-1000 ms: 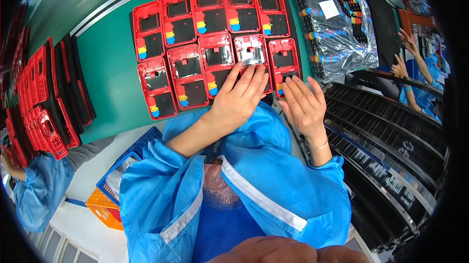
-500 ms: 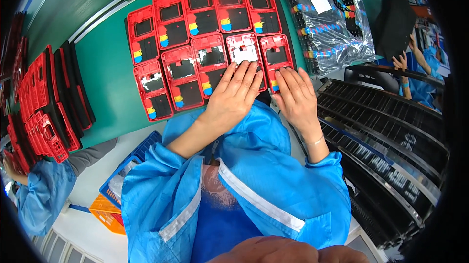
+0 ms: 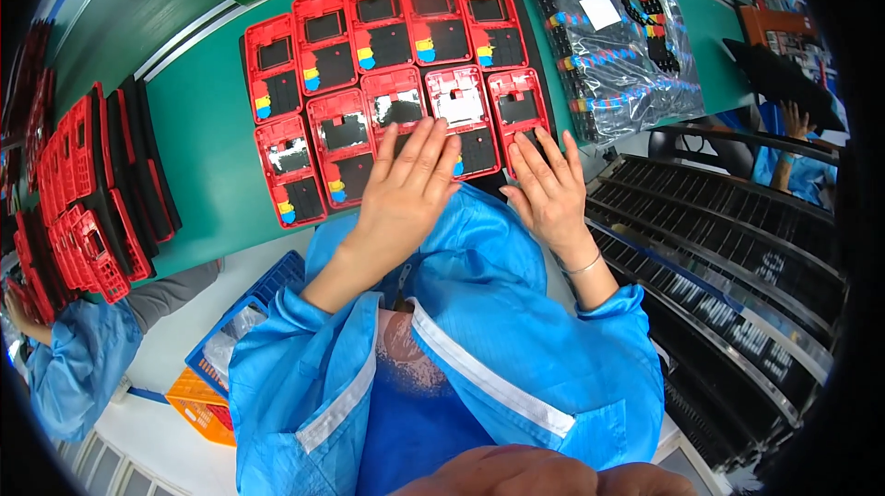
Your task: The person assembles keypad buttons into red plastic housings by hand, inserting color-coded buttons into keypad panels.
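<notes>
Red casings [image 3: 378, 28] lie left of the clear bag [image 3: 631, 100]; judged light, stiff and scratch-prone, best held by their edges. Left hand [image 3: 403, 190] and right hand [image 3: 553, 206], both flat, fingers extended, grip nothing.

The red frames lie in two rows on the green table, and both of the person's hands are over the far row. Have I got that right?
Not quite: the head view shows the left hand and right hand over the near row. The red frames do lie in two rows on the green table.
</notes>
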Action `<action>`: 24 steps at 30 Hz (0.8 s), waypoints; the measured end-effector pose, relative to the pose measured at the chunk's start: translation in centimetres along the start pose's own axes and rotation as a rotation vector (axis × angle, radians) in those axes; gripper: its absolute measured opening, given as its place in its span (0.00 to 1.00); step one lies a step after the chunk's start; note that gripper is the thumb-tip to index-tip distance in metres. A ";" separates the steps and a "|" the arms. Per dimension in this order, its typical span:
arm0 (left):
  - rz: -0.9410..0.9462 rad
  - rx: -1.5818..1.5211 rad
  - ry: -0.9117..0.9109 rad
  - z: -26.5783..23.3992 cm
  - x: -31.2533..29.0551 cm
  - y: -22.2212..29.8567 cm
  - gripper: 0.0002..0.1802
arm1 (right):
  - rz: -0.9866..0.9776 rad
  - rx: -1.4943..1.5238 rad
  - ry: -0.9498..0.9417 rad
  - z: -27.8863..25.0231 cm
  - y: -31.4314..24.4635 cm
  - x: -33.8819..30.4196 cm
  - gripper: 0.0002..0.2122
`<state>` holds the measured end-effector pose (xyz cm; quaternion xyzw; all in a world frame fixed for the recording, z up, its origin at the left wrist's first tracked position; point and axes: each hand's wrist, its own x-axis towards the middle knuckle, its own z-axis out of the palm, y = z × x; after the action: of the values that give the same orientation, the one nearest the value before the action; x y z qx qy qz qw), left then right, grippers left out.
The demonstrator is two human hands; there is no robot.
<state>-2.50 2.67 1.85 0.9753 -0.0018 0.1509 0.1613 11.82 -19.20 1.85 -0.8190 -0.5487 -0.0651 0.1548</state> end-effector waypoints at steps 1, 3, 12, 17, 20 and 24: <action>-0.018 -0.009 -0.039 -0.3 -0.3 -0.2 0.38 | -0.026 0.004 -0.002 -0.1 0.3 0.2 0.26; -0.032 -0.052 -0.048 -0.7 -0.5 -0.5 0.39 | -0.055 0.010 -0.002 -1.0 0.8 0.9 0.26; 0.194 0.048 0.009 -2.4 8.8 -5.4 0.36 | -0.092 0.002 0.015 -1.7 4.5 10.5 0.25; 0.114 0.089 -0.063 1.2 11.1 -7.6 0.38 | -0.158 -0.161 0.005 0.1 4.3 12.6 0.23; 0.111 0.086 -0.040 1.8 11.1 -7.7 0.38 | -0.165 -0.158 -0.019 -0.2 4.6 12.8 0.23; 0.104 0.145 -0.077 1.7 11.5 -7.4 0.37 | -0.191 -0.167 -0.014 -0.2 4.5 12.8 0.23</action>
<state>9.37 9.71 1.38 0.9881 -0.0478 0.1211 0.0823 20.92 -9.57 4.77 -0.7735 -0.6179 -0.1193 0.0753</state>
